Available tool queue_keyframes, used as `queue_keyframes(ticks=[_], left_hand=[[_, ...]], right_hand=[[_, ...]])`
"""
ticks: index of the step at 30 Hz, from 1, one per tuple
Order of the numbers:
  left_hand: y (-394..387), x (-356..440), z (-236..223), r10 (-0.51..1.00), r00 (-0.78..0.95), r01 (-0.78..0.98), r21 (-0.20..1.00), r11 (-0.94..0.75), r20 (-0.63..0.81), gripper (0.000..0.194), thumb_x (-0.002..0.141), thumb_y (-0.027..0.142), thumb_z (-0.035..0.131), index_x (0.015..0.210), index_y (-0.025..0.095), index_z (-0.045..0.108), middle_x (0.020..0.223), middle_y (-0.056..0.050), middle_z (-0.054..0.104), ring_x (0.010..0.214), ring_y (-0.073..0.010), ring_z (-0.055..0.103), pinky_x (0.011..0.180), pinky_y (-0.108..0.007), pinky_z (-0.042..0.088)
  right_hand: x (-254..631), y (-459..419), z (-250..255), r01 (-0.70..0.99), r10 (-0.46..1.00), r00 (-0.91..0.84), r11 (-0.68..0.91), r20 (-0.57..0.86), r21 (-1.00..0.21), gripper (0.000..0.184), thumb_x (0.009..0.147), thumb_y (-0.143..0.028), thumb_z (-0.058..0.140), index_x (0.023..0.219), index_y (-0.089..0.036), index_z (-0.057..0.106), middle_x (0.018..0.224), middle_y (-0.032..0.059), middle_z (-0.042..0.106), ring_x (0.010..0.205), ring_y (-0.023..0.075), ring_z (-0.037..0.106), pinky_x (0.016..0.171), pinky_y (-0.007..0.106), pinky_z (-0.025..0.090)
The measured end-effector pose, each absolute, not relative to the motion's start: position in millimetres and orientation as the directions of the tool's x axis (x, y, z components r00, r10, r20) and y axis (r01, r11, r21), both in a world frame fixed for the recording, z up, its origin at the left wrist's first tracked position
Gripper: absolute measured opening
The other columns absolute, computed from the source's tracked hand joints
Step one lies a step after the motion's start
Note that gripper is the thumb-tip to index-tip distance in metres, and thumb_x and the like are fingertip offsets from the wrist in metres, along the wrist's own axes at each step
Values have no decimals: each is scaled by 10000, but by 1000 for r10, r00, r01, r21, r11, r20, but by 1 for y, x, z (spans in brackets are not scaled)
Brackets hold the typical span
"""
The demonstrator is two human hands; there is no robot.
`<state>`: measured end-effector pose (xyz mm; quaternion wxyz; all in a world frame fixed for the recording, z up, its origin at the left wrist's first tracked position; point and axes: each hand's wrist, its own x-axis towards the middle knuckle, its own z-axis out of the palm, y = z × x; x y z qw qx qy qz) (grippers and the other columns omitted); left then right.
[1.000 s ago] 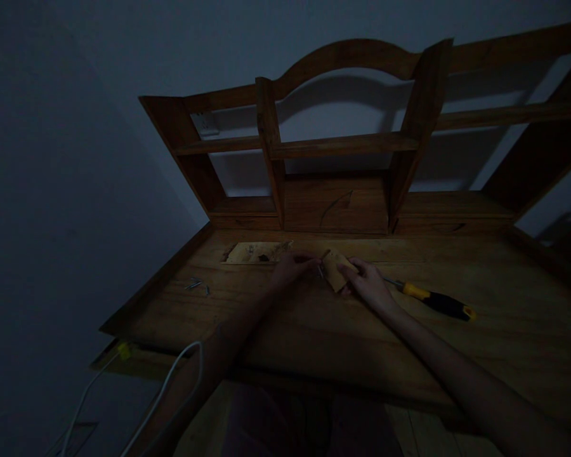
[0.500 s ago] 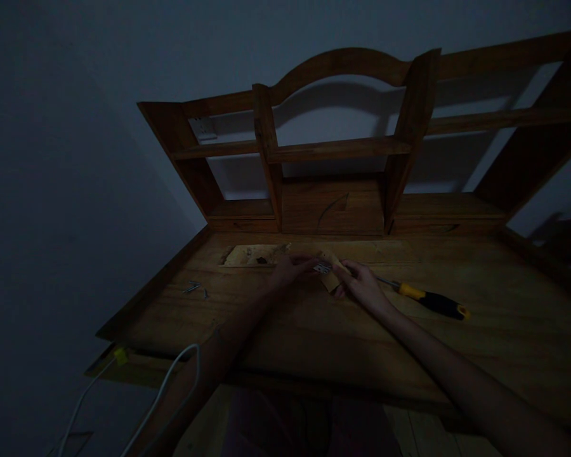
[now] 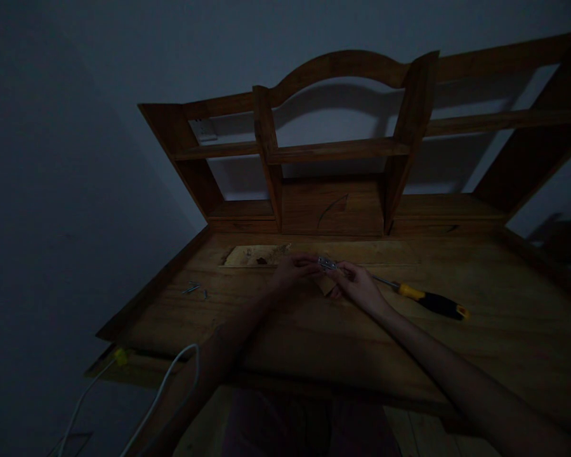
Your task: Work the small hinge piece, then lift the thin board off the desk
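In the middle of the desk my left hand (image 3: 292, 270) has its fingers closed at the left end of a small metal plate with holes (image 3: 327, 262). My right hand (image 3: 360, 287) pinches the right side of that plate and a small light wooden piece (image 3: 327, 285) beneath it. The dim light hides how the plate and the wood touch. A screwdriver (image 3: 438, 303) with a yellow and black handle lies on the desk, its shaft running toward my right hand. Several screws (image 3: 191, 287) lie to the left of my hands.
A wooden shelf unit (image 3: 333, 152) stands at the back of the desk (image 3: 276, 336), against the wall. A pale strip (image 3: 252, 254) with rough, dark marks lies behind my left hand. A white cable (image 3: 174, 365) loops over my left forearm near the front edge.
The wooden piece has turned down and now sits lower, below the metal plate. The plate has come up into clearer view between my fingers. The screwdriver and screws have stayed in place.
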<state>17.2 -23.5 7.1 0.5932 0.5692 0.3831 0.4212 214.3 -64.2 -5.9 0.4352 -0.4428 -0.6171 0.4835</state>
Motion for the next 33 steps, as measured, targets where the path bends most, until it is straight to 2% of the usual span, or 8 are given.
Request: queue_keyframes(ticks=[4,6,8,12,15,20,26,33], left_hand=[[-25,18,7,933,361,-86,996,28,5,503,626,377,865,967,65,667,957,-117,698,830,-176,680,811,-303,564],[-24,17,6,932,362,-12,1000,-26,29,487,679,410,832,1003,83,675,891,-95,694,702,-137,648,652,-237,536],[-23,16,4,939,338,82,992,-97,64,457,727,445,793,1012,103,692,841,-76,683,583,-93,573,521,-187,446],[-22,15,2,949,297,135,979,-153,107,421,759,474,759,976,117,704,832,-64,669,574,-80,536,490,-173,391],[-22,15,2,942,320,129,981,-146,98,444,762,495,746,984,115,688,731,-37,624,510,-74,481,441,-178,342],[-23,16,5,934,334,126,976,-177,127,428,754,497,743,914,108,665,726,-40,613,556,-91,514,482,-186,382],[-22,15,5,919,368,125,971,-202,143,449,772,518,719,943,110,639,705,-26,593,559,-88,515,509,-187,406],[-21,15,3,911,373,127,963,-237,175,405,817,480,686,960,103,647,865,-63,634,704,-110,555,607,-197,422]], right_hand=[[214,-64,-9,121,963,-233,165,134,-979,370,883,-495,616,1020,-154,582,660,24,648,568,214,661,504,263,495],[214,-63,-10,124,964,-233,159,127,-979,392,881,-513,617,1042,-156,586,686,26,657,559,206,655,499,261,493],[215,-62,-10,144,967,-220,164,130,-976,393,879,-519,621,1031,-158,593,709,25,660,554,197,651,499,257,492],[216,-63,-8,178,969,-200,179,142,-968,358,890,-495,612,1010,-158,597,684,15,649,541,186,642,486,243,478],[215,-65,-6,172,969,-212,162,124,-972,353,901,-483,597,1027,-153,590,650,17,645,553,199,651,505,251,492],[215,-65,-6,178,973,-193,164,129,-970,361,899,-493,599,1020,-153,600,674,30,661,570,204,660,504,250,482],[215,-64,-5,145,974,-187,158,129,-977,370,923,-514,558,999,-153,589,629,30,647,545,206,647,502,257,476],[215,-64,-2,165,973,-172,184,155,-969,379,941,-519,531,971,-146,589,615,35,640,536,200,640,493,246,455]])
